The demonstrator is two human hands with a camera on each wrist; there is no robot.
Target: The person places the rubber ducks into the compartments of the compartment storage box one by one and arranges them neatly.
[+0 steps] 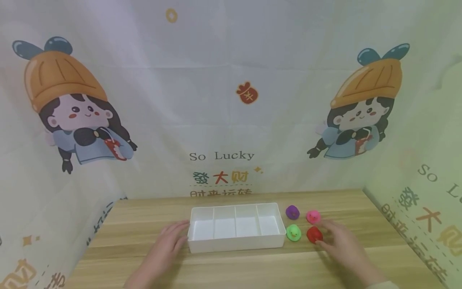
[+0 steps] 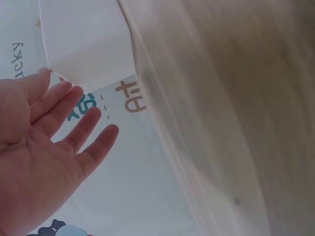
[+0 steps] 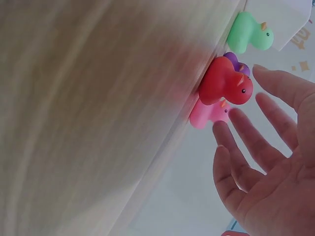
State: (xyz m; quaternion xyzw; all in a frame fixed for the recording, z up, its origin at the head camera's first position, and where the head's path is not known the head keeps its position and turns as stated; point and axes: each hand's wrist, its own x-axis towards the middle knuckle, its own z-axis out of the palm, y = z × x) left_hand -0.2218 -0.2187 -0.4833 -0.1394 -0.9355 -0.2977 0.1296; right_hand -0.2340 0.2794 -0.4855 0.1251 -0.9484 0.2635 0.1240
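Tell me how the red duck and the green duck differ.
The red duck is bright red, while the green duck is pale green. The green duck sits right beside the white tray; the red duck sits farther from it, closer to the right hand. Both rest on the wooden table and have orange beaks.

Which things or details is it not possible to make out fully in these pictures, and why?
Purple duck, right wrist view: mostly hidden by the red duck.
White tray, left wrist view: inside hidden by its outer wall.
Lowest printed line, head view: lower part hidden behind the tabletop.
Sleeve, head view: mostly cut off by the bottom edge.
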